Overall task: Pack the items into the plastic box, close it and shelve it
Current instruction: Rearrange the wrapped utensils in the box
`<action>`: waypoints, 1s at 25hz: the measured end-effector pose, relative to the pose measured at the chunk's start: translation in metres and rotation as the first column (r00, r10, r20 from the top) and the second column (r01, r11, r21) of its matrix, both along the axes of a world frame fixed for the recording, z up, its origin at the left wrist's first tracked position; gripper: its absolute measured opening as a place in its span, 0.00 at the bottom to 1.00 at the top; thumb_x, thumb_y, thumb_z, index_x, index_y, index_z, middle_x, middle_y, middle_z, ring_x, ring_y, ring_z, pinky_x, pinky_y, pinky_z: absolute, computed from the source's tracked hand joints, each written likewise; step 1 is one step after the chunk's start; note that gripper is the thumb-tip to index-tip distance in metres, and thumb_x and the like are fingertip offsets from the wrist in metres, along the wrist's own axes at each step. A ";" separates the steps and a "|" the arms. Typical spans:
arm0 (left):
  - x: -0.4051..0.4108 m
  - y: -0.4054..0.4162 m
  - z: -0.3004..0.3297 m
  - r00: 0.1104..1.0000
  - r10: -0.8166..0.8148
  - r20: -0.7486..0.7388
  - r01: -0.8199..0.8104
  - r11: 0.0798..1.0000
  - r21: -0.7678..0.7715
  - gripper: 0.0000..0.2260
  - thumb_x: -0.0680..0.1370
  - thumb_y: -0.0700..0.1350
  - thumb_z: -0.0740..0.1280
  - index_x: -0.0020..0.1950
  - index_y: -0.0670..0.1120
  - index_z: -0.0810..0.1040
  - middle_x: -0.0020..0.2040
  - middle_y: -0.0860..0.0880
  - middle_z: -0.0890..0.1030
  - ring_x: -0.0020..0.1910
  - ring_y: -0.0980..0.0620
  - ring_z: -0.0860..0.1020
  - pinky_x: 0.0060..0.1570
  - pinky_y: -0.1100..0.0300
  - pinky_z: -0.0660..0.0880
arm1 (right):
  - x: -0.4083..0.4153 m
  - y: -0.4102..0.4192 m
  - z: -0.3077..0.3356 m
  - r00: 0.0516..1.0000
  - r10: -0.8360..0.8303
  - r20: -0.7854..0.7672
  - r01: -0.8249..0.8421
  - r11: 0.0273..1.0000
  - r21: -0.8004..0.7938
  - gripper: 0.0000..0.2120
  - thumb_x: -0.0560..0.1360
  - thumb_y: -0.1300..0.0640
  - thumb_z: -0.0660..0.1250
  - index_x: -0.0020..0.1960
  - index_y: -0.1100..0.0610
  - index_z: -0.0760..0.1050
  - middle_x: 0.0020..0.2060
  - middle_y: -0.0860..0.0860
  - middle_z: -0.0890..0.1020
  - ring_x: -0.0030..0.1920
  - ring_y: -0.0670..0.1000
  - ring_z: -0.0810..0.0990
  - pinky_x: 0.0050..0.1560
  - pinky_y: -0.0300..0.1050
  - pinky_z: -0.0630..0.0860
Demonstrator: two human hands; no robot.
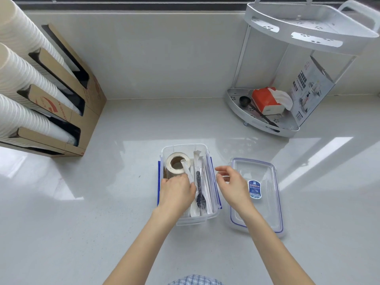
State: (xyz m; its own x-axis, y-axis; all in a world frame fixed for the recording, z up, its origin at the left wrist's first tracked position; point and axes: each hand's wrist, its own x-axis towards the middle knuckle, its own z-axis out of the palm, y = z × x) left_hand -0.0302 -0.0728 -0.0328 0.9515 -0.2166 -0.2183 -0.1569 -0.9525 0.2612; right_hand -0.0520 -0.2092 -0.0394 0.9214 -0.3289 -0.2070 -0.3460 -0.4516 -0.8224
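Note:
A clear plastic box (pixel 213 210) with blue side clips stands open on the counter in front of me. Inside it are a roll of tape (pixel 174 163), wrapped straws and a wrapped black spoon (pixel 199 192). My left hand (pixel 175 192) reaches into the box and pinches a wrapped white straw (pixel 186 168) that leans across the roll. My right hand (pixel 232 184) hovers at the box's right rim, fingers apart and holding nothing. The clear lid (pixel 265 212) with a blue seal and a blue label lies flat on the counter just right of the box.
A white two-tier corner shelf (pixel 267 126) stands at the back right, holding a red tissue pack (pixel 265 99), a black scoop and a printed box. A cardboard dispenser (pixel 90 112) with stacks of white paper cups stands on the left.

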 end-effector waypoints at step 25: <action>0.050 -0.042 -0.003 0.727 -0.008 -0.687 -0.402 0.806 -0.434 0.09 0.75 0.36 0.57 0.53 0.39 0.72 0.35 0.48 0.72 0.37 0.51 0.74 0.35 0.66 0.71 | -0.002 -0.005 -0.007 0.993 0.031 -0.111 -0.013 0.987 0.163 0.12 0.75 0.58 0.64 0.58 0.55 0.73 0.47 0.48 0.76 0.44 0.49 0.77 0.36 0.33 0.74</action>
